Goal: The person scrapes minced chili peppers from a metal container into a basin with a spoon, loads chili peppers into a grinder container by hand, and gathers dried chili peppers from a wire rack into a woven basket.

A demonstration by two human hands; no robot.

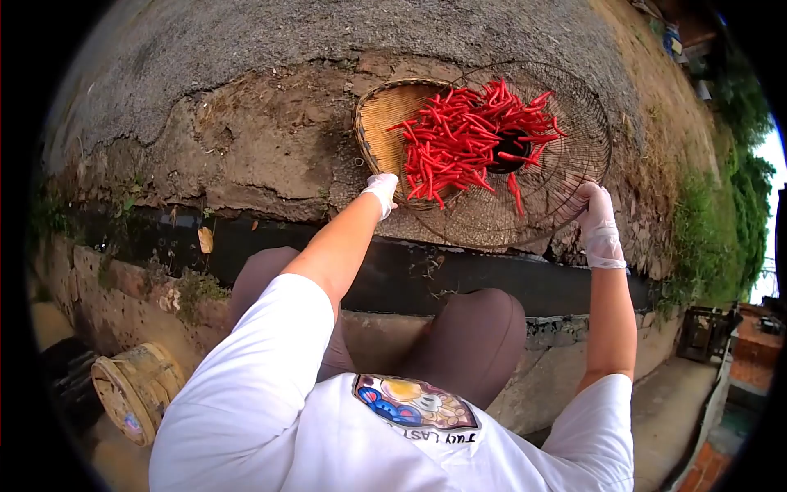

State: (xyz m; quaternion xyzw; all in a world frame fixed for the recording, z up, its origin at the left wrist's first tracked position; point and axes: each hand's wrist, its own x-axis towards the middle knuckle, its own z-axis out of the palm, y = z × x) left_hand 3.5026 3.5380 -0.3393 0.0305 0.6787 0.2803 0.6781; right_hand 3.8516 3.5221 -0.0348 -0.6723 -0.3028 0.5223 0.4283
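Red chili peppers (455, 143) lie in a heap across a woven bamboo basket (384, 115) and a round wire mesh tray (586, 123), whose left part overlaps the basket. My left hand (383, 193), in a thin pale glove, has its fingers closed on the basket's near left rim. The right edge of the wire tray is in the grip of my gloved right hand (596, 215). A dark round opening (510, 152) shows under the tray near its middle, with some peppers over it.
A dark water-filled ditch (393, 266) runs between my knees and the rough ground. Low concrete edging (106, 283) borders it. An old bucket (138, 392) lies at the lower left. Grass (697, 217) grows on the right.
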